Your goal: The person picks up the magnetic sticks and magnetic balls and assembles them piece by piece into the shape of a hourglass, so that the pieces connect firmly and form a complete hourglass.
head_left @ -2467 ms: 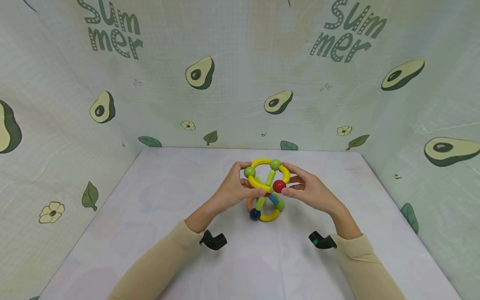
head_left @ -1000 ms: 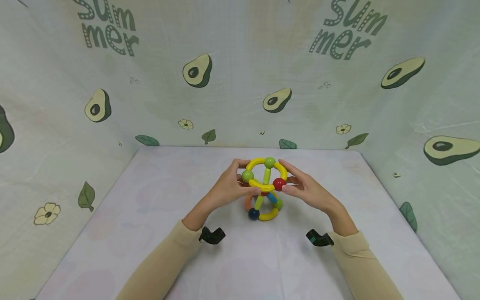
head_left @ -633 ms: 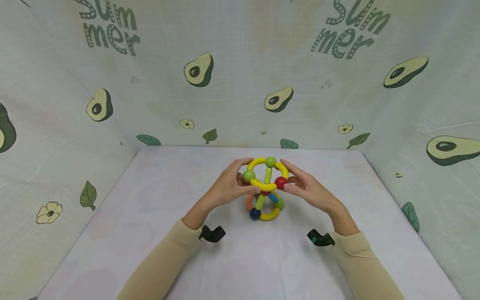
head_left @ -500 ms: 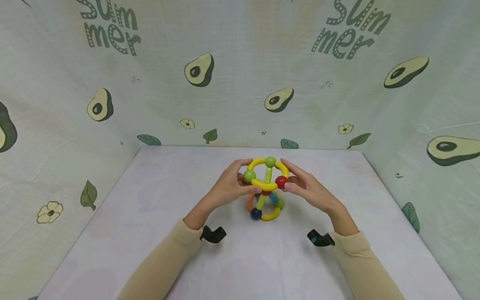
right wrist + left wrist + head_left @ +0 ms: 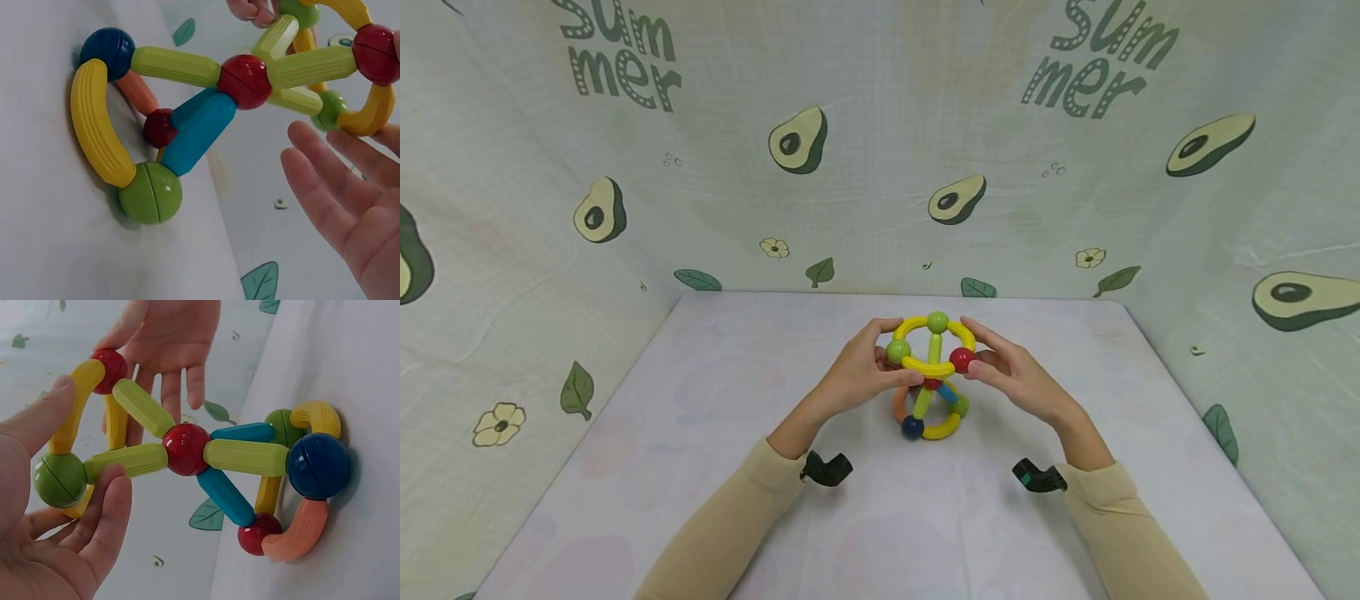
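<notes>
A magnetic rod-and-ball toy [image 5: 247,457] stands on the table, an upper ring joined to a lower ring through a central red ball [image 5: 244,81]. My left hand [image 5: 863,375] grips the upper ring at its left. The thumb lies along the front yellow curved rod [image 5: 928,367], and the fingers curl behind the left green ball [image 5: 60,480]. On the other side my right hand [image 5: 1026,379] holds the ring, thumb against its red ball [image 5: 962,360] and index fingertip at the right yellow rod [image 5: 964,335]. A dark blue ball [image 5: 319,466] sits low at the near side.
The pale table [image 5: 880,517] lies under both forearms. A cloth [image 5: 880,233] printed with avocados and leaves rises behind it and at both sides. Black wrist cameras [image 5: 826,469] sit on both wrists.
The upper ring has turned slightly and sits more level. Its red ball has risen a little, and the back green ball has shifted left. Both hands keep their hold.
</notes>
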Available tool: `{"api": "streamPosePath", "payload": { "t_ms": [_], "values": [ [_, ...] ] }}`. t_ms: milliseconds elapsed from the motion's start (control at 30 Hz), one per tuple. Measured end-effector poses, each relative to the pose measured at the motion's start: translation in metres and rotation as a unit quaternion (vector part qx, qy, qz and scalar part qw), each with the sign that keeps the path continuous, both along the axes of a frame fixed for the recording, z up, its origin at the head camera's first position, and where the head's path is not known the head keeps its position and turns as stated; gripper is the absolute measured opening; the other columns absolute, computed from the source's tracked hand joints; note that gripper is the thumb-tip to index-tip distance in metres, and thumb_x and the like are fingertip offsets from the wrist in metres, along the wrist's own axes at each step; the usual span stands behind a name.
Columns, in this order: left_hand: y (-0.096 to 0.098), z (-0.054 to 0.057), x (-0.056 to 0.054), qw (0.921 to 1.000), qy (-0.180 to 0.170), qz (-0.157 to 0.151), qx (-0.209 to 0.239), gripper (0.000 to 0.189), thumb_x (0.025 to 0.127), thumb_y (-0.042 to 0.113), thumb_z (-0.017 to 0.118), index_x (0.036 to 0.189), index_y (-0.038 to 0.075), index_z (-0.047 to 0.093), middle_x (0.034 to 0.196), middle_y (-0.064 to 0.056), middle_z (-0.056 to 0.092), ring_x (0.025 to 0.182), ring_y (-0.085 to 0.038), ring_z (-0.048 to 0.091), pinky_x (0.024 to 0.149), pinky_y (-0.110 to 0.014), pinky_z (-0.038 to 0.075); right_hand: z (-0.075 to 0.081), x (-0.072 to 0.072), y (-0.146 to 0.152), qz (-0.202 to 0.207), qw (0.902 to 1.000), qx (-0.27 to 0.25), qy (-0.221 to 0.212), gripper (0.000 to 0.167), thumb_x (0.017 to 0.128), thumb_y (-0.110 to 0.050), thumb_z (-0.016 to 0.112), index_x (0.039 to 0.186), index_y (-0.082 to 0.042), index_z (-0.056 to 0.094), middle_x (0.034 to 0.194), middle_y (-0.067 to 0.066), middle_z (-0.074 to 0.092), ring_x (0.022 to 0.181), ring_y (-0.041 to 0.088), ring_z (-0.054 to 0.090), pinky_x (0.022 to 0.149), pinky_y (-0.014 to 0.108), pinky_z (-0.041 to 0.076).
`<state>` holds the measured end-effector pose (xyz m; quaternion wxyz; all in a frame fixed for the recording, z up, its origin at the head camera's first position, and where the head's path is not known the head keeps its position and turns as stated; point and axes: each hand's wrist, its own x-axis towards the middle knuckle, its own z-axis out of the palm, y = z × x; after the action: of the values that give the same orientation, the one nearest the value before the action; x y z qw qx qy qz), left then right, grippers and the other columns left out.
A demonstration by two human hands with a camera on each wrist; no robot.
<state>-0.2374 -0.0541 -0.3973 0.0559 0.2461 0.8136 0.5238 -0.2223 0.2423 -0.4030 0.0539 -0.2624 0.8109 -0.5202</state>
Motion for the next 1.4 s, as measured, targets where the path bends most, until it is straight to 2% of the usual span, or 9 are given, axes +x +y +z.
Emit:
{"api": "streamPosePath", "payload": {
  "t_ms": [200,400,667,933,1100,1400],
  "values": [
    [0.0006,0.0006,0.0005,1.0000,0.006,0.005,-0.003,0.091,0.089,0.032,0.089,0.159,0.009,0.037,0.125,-0.009,0.066,0.087,-0.017,0.073,0.084,-0.032,0.062,0.0033,0.0008,0.0036,-0.022,0.9993,0.026,0.014,0.068,0.108,-0.025,0.064,0.168,-0.017,0.033,0.169,0.009,0.039,0.127,0.033,0.064,0.098,0.022,0.055],
    [0.0027,0.0013,0.0017,0.9995,0.020,0.021,-0.015,0.089,0.088,0.035,0.089,0.158,0.009,0.040,0.121,-0.008,0.067,0.087,-0.015,0.072,0.081,-0.031,0.062,0.0025,-0.0001,0.0056,-0.006,0.9997,0.020,0.014,0.067,0.109,-0.022,0.062,0.168,-0.015,0.031,0.169,0.012,0.038,0.129,0.036,0.063,0.099,0.021,0.054],
    [0.0037,0.0018,0.0029,0.9993,0.018,0.029,-0.015,0.092,0.084,0.033,0.093,0.157,0.010,0.041,0.114,-0.007,0.068,0.084,-0.017,0.070,0.079,-0.030,0.062,0.0027,-0.0008,0.0064,-0.002,0.9997,0.021,0.016,0.068,0.109,-0.021,0.061,0.168,-0.012,0.030,0.170,0.012,0.037,0.129,0.037,0.063,0.099,0.021,0.054],
    [0.0047,0.0009,0.0020,0.9984,0.032,0.042,-0.024,0.089,0.085,0.035,0.092,0.155,0.010,0.043,0.115,-0.006,0.068,0.085,-0.016,0.070,0.079,-0.030,0.062,0.0030,-0.0017,0.0066,-0.003,0.9994,0.030,0.016,0.068,0.109,-0.021,0.061,0.169,-0.012,0.029,0.171,0.013,0.034,0.131,0.036,0.061,0.099,0.019,0.053],
    [0.0046,0.0010,0.0020,0.9986,0.028,0.040,-0.022,0.089,0.085,0.036,0.092,0.155,0.010,0.043,0.119,-0.008,0.068,0.086,-0.016,0.071,0.080,-0.030,0.062,0.0018,-0.0022,0.0071,-0.003,0.9994,0.031,0.015,0.068,0.109,-0.021,0.061,0.169,-0.015,0.030,0.172,0.012,0.034,0.132,0.037,0.061,0.099,0.020,0.053],
    [0.0044,0.0014,0.0022,0.9989,0.020,0.039,-0.016,0.088,0.086,0.037,0.091,0.155,0.011,0.043,0.119,-0.007,0.068,0.086,-0.016,0.071,0.081,-0.032,0.063,0.0028,-0.0009,0.0093,0.001,0.9984,0.048,0.031,0.066,0.110,-0.022,0.060,0.168,-0.012,0.031,0.171,0.016,0.034,0.132,0.038,0.061,0.100,0.022,0.053]
  ]
}}
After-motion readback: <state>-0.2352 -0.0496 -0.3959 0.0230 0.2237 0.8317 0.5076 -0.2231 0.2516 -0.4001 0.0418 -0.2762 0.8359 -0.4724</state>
